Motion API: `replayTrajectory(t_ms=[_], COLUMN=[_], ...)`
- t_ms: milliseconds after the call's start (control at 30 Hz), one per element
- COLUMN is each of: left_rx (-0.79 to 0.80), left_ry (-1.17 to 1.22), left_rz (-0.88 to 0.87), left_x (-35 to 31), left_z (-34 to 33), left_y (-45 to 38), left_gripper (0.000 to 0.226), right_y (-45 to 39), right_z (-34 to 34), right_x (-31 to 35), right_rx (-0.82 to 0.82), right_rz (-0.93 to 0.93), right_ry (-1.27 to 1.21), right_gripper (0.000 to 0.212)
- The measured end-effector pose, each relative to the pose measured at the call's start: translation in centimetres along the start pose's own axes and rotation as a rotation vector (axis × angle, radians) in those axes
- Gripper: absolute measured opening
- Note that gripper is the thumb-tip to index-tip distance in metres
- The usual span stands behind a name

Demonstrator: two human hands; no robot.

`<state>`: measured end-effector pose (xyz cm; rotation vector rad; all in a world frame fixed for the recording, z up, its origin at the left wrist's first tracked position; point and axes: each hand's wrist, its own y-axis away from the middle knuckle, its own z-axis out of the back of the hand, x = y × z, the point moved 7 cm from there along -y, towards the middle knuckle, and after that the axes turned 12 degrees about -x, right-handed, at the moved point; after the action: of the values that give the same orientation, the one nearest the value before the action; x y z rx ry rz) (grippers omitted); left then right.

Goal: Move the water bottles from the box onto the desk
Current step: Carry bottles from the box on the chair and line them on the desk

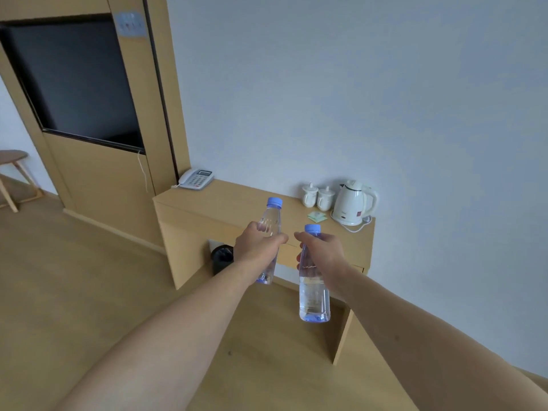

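Note:
I hold two clear water bottles with blue caps out in front of me, both in the air short of the wooden desk. My left hand is shut around the middle of the left bottle, which tilts slightly to the right. My right hand grips the upper part of the right bottle, which hangs upright and lower. The two hands are close together, fingers almost touching. No box is in view.
On the desk stand a white telephone at the far left, two white lidded cups, a white electric kettle and a green packet. A black bin sits under the desk. A dark television hangs in the wooden panel.

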<state>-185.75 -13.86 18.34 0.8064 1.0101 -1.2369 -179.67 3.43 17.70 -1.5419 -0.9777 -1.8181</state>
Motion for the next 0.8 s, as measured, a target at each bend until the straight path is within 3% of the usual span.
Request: replayTrajectory(t_ms=[600,800], left_rx=[0.002,0.033], left_ry=[-0.074,-0.043], left_rz=[0.03,0.045], left_x=[-0.9,-1.8], left_z=[-11.2,-14.0], left_y=[-31.6,-37.9], left_gripper=[0.051,0.055], right_y=[-32.8,-38.7], right_z=[-16.1,-18.8], right_x=[4.9,5.8], right_rx=[0.056,0.064], right_rz=[-0.051,-0.053], right_ry=[-0.099,-0.066], right_gripper=[0.025,0.025])
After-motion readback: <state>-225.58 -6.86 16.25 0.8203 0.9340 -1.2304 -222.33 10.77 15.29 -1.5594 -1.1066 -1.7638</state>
